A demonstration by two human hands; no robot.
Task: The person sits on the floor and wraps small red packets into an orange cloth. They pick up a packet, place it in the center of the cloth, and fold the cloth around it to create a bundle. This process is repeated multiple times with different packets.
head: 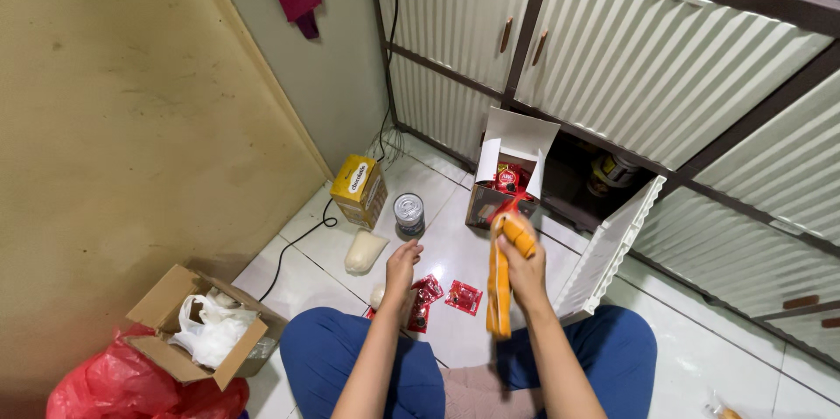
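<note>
Right hand (523, 272) grips an orange packet strip (500, 283); left hand (402, 263) hovers open and empty above red sachets (444, 294) on the floor (455, 253).

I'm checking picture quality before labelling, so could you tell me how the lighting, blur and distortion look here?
Head view: even indoor light, soft shadows beside the yellow box and tin; mild sheen on the floor tiles; wide-angle lens bends the cabinet lines; the right hand and its orange packet look slightly motion-blurred; the left hand is sharper.
</note>
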